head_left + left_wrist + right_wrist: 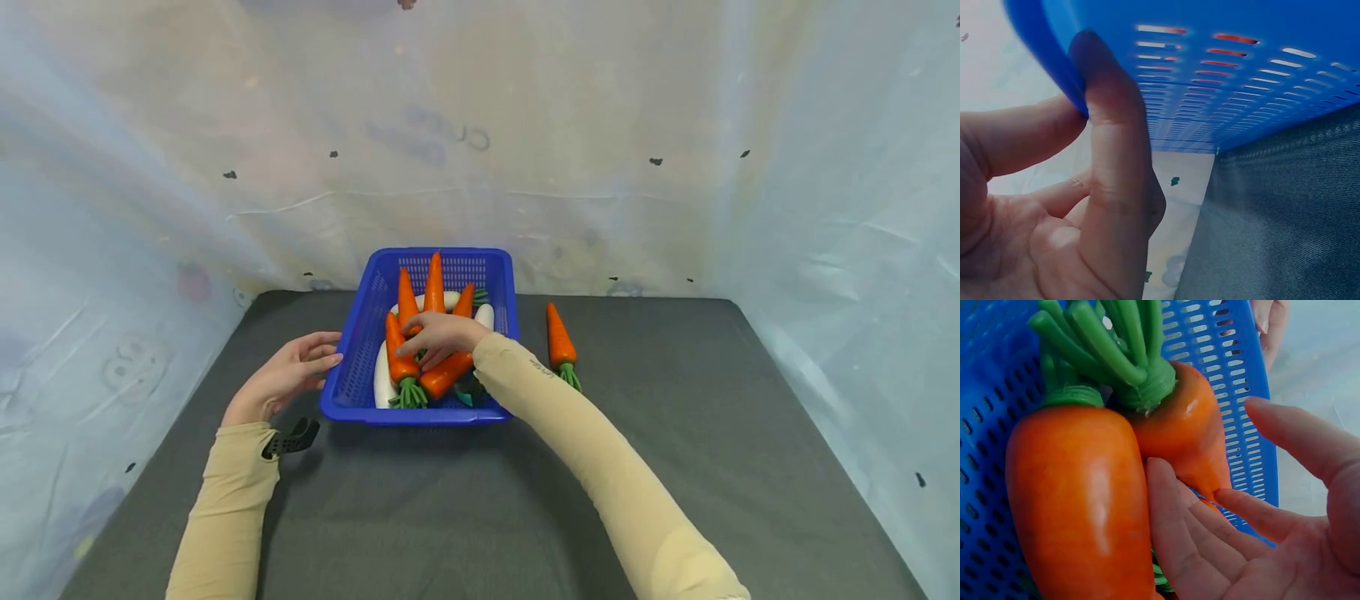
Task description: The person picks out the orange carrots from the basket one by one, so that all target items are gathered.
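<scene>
A blue plastic basket (pixel 420 418) holds several orange carrots (pixel 435 287) with green tops and several white radishes (pixel 383 379). At its left side, my left hand (pixel 288 371) pinches the rim (pixel 1063 69) between thumb and finger. My right hand (pixel 444 332) is inside the basket, over the carrots. In the right wrist view its fingers reach out fairly straight, with the thumb apart. The fingertips lie between a large carrot (pixel 1079 494) and a smaller-looking one (pixel 1188 425), seemingly touching them. Neither carrot is gripped.
A single carrot (pixel 560 337) lies on the dark grey table (pixel 420 517), right of the basket, its green top toward me. Pale plastic sheeting (pixel 525 125) rises behind the table and along both sides. A black wristband (pixel 292 439) sits on my left wrist.
</scene>
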Demonstrator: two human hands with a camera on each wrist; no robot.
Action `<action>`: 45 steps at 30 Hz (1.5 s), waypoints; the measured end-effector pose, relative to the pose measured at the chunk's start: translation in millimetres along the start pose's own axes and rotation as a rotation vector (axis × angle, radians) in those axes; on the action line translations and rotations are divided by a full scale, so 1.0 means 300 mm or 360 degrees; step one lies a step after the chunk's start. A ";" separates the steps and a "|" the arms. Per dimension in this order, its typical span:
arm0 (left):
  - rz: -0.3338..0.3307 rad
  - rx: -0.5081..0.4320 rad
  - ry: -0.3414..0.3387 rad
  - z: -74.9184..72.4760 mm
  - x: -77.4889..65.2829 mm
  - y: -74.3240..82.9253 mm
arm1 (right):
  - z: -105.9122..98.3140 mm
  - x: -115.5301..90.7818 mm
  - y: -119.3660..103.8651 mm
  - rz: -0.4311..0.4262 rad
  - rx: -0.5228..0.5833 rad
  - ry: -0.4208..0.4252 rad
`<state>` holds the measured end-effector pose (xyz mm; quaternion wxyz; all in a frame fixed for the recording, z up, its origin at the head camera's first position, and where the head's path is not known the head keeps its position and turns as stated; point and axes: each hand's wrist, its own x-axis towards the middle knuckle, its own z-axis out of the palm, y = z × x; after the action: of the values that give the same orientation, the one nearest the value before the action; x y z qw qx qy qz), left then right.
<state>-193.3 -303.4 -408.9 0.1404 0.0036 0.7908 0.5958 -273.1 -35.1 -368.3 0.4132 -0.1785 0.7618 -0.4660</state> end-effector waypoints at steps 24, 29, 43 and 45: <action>0.0046 -0.0003 -0.0038 0.011 -0.006 0.011 | -0.001 0.018 0.006 0.0016 -0.0148 -0.0109; 0.0036 0.0021 -0.0027 0.008 -0.011 0.012 | -0.010 0.000 -0.008 -0.0015 0.0016 -0.0117; 0.0005 0.0027 0.0067 0.002 -0.049 0.004 | -0.116 -0.101 0.003 -0.0281 0.0261 -0.0030; 0.0013 0.0002 0.0079 0.007 -0.052 0.001 | -0.143 -0.124 0.019 -0.0301 0.0319 0.0001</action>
<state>-178.0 -304.2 -405.7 0.1183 -0.0077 0.7944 0.5957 -284.4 16.3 -346.3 0.3828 -0.2071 0.6914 -0.5767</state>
